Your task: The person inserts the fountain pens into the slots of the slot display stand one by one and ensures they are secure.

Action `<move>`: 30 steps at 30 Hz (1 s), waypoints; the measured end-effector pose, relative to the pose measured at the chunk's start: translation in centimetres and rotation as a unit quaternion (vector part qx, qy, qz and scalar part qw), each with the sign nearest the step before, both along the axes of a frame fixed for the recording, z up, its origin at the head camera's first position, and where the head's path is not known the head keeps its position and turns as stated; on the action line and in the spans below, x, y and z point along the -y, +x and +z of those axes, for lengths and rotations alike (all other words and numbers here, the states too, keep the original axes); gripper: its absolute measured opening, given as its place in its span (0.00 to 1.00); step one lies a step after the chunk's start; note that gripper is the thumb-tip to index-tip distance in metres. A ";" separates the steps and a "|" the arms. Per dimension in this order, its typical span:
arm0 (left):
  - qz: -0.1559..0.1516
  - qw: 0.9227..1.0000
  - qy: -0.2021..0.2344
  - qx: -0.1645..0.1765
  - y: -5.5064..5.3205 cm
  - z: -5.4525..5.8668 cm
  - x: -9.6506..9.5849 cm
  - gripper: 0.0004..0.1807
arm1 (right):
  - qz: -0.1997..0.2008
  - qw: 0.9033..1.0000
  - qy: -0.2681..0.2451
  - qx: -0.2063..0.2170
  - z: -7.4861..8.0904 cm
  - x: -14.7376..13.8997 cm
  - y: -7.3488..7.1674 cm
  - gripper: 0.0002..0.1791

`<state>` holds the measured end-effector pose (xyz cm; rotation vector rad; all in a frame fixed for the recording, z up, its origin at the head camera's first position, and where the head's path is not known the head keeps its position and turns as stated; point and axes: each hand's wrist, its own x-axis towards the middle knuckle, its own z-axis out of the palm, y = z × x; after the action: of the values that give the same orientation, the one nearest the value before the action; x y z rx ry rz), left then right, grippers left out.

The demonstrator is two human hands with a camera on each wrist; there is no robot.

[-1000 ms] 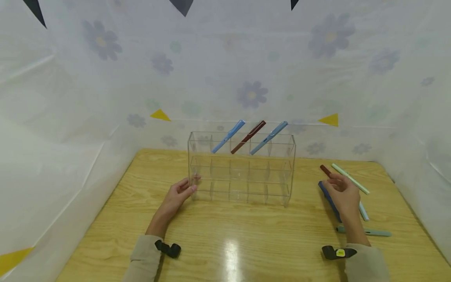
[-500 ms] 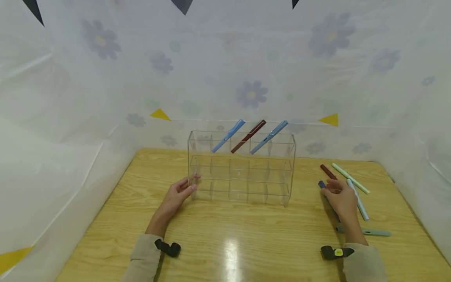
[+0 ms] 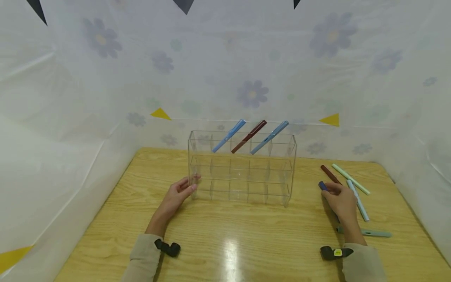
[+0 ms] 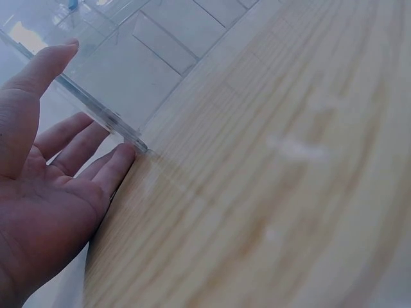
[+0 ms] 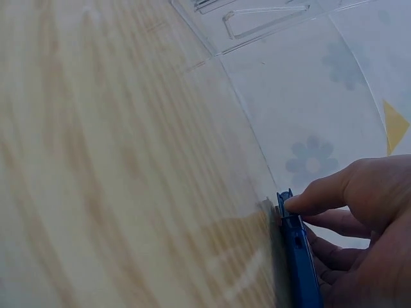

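Dark blue pen (image 3: 322,186), head view: pinched in the right hand (image 3: 341,201), well to the right of a clear rack (image 3: 243,181) with three slanted pens (image 3: 248,136) in its top tier. Left wrist view: touching the rack's edge with left hand (image 4: 51,199) loosely spread. Right wrist view: revealing pen barrel mostly hidden in the head view.

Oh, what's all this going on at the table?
A person's right hand pinches a dark blue pen at the right side of the wooden table, while the left hand touches the left end of a clear rack. In the rack's top row lean a light blue pen, a maroon pen and a grey-blue pen. Four more pens lie near the right hand.
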<state>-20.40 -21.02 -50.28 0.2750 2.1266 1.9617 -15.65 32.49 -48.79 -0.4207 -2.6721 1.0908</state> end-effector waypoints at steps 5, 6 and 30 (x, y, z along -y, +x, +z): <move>0.001 1.000 -0.010 -0.003 0.1 0.1 0.0 0.35 | -0.029 0.999 -0.034 0.006 0.4 0.1 0.0 0.20; 0.002 1.000 -0.010 -0.001 0.0 0.0 -0.1 0.35 | -0.033 0.998 -0.046 0.004 0.6 0.1 0.0 0.20; 0.002 1.000 -0.009 -0.009 0.0 0.1 -0.1 0.34 | 0.026 0.918 -0.338 -0.206 6.9 2.4 0.9 0.26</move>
<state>-20.36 -20.93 -50.17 0.2857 2.1561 1.9497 -14.78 30.12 -41.92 -0.1903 -1.8962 1.8727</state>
